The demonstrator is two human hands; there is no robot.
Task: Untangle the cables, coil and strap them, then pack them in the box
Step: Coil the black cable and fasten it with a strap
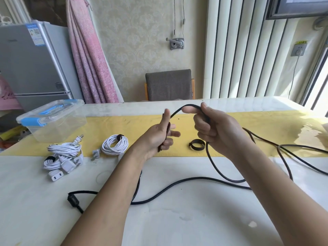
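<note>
Black cable (177, 185) sprawls in loose curves over the pale bench (159, 224), and both hands hold a stretch of it up above the surface. The left hand (159, 137) has its thumb raised and its lower fingers curled round the cable, which runs down through the palm. The right hand (213, 128) is closed around the same cable, with the line bending over its curled forefinger. Between the two hands the cable makes a short arch. From under the right hand it drops to the bench, loops and trails away to the right edge. Its other part passes beneath the left forearm and ends in a thick black plug end (73, 199) near the left front of the bench.

A small black strap (197, 145), curled into a ring, lies on the yellow runner (248, 125) just below the hands. To the left, on the runner's front edge, sits a coiled white cord (115, 144) bound by a dark strap. Further left lies a second white bundle (62, 157) with its plugs spilling out. Behind that stands the clear plastic box (53, 119) with blue latches, its lid on, at the far left corner.

Beyond the bench are a grey chair (168, 85), a pink curtain (88, 59) and a silver fridge (32, 59).
</note>
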